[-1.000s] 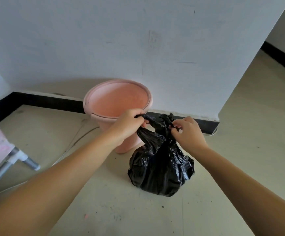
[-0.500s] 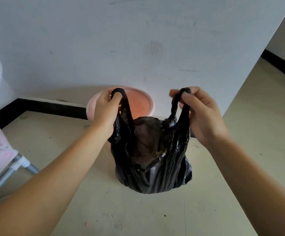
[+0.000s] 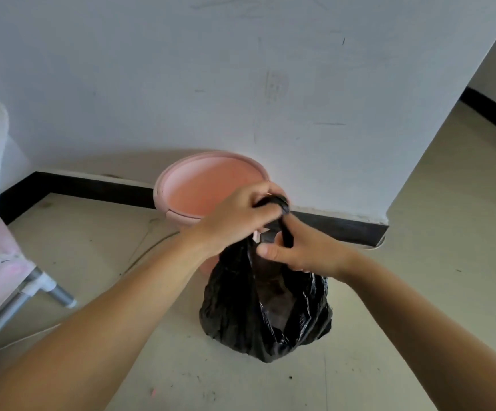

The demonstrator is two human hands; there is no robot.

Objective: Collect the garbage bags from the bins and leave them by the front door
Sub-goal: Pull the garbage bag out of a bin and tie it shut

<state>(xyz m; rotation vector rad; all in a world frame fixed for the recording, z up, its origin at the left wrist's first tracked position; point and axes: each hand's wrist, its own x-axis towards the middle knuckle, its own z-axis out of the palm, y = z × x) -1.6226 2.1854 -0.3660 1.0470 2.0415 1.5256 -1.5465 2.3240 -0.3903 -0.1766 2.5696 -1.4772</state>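
- The bag (image 3: 266, 315) hangs or rests low at centre frame, just this side of the bin (image 3: 208, 188); whether its base touches the floor (image 3: 418, 262) I cannot tell. Its long axis runs upright, neck pointing to 12 o'clock, mouth partly agape.
- Right hand (image 3: 303, 250) pinches one handle at the neck, fingers curled round it.
- Left hand (image 3: 234, 218), at 11 o'clock of the right and touching it, grips the other handle — fingers closed over the black loop.
- Step in hand, I judge: tying the handles shut. Next calls for crossing and cinching the loops, then carrying off.
- The bin, beyond, stands bare of liner against the wall (image 3: 240, 84).
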